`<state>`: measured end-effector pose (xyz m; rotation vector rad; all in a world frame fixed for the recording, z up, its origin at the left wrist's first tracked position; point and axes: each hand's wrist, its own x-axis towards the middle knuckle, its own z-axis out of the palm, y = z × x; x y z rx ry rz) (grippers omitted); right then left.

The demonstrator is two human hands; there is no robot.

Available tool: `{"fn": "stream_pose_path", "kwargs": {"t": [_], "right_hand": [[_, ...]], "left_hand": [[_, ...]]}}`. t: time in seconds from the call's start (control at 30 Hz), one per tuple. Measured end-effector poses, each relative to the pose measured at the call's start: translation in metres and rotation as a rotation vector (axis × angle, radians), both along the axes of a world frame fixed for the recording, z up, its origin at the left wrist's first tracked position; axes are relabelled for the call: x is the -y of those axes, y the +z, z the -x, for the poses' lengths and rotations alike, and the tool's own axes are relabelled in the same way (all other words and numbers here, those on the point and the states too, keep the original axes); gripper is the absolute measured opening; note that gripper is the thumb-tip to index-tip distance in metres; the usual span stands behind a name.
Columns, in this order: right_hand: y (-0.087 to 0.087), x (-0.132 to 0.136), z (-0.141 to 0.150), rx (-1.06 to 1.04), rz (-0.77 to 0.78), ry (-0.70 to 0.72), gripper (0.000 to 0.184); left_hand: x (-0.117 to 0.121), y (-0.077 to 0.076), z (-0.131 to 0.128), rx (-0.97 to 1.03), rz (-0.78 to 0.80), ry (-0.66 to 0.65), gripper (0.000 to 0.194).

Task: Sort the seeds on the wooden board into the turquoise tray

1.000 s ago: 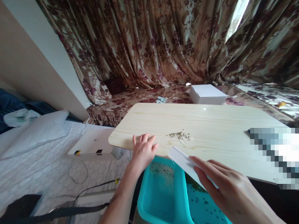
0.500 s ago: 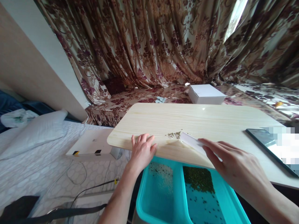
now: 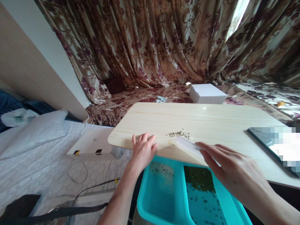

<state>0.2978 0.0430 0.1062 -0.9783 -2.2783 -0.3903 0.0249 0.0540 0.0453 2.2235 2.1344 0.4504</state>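
Note:
My right hand [image 3: 231, 165] grips a flat white scraper-like strip [image 3: 187, 145], its far end resting on the pale wooden tabletop [image 3: 150, 117]. Just beyond that end lies a small scatter of green and pale grains [image 3: 180, 134]. My left hand [image 3: 144, 149] lies on the table's near edge with fingers spread, holding nothing. Below the edge is a turquoise divided tray [image 3: 186, 200]. Its left compartment has whitish grains [image 3: 164, 173] with dark specks; the right one has a heap of green grains [image 3: 199, 178] and scattered dark ones.
A dark-edged tablet-like device [image 3: 269, 147], partly pixelated, lies at the table's right. Behind the table stand a white box [image 3: 207, 93] and a crumpled cloth [image 3: 161, 99]. Left of it, a white carton [image 3: 92, 140] sits on the bed [image 3: 56, 172], with cables nearby.
The white strip has moved slightly left and nearer to me, so more of the grains show beyond its end. My left hand has stayed in place.

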Motion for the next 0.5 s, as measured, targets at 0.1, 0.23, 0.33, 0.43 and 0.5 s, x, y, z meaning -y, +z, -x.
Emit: {"fn": "stream_pose_path", "kwargs": {"t": [0.1,0.23,0.33,0.43,0.5], "right_hand": [[-0.002,-0.001,-0.006,0.012,-0.039,-0.055,0.035],[-0.005,-0.001,-0.005,0.023,-0.023,-0.049,0.035],[-0.005,0.003,0.002,0.012,0.006,-0.025,0.034],[-0.004,0.008,0.008,-0.005,0.035,0.003,0.034],[-0.003,0.011,0.010,-0.015,0.066,0.034,0.033]], "left_hand": [[0.000,0.000,0.000,0.003,0.001,-0.001,0.037],[0.001,0.001,0.000,0.004,0.007,0.002,0.037],[0.000,0.001,0.000,0.003,0.011,0.005,0.037],[0.000,0.001,0.000,0.004,0.014,0.006,0.038],[0.000,0.001,0.000,0.006,0.015,0.006,0.038]]}}
